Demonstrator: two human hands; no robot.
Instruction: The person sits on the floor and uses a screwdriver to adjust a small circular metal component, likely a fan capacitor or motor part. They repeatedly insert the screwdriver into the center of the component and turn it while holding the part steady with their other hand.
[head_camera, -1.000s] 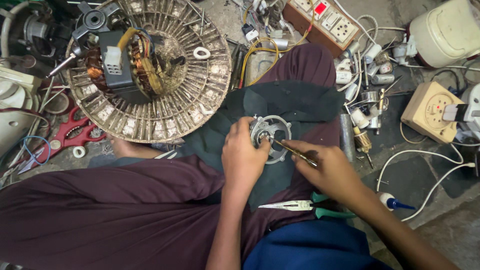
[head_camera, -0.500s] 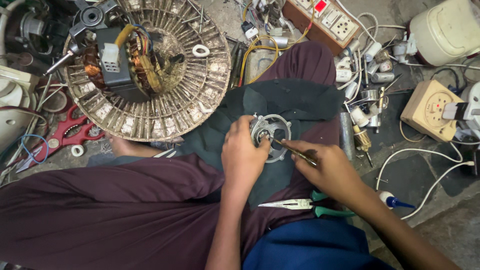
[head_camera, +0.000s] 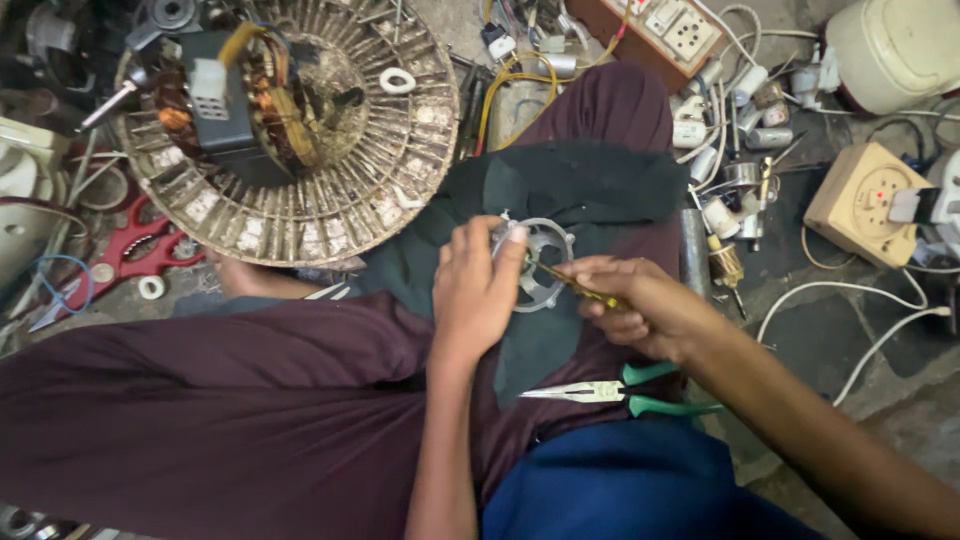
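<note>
Head view shows a seated person's maroon-clad legs (head_camera: 200, 400) filling the lower frame, with a black cloth (head_camera: 590, 185) spread over the lap. Beyond the knee lies a round wire fan guard (head_camera: 300, 215) carrying a motor with copper windings (head_camera: 235, 95). A beige switch box (head_camera: 858, 205) sits on the floor at right, among white cables and small parts. Red-handled scissors (head_camera: 120, 255) lie at left. Green-handled long-nose pliers (head_camera: 620, 392) rest on the thigh, untouched. On the cloth, the left hand (head_camera: 478, 290) closes its fingers around the rim of a small round metal motor plate (head_camera: 540, 262). The right hand (head_camera: 640, 305) pinches a thin yellow-handled screwdriver (head_camera: 580, 290), tip against the plate's centre.
</note>
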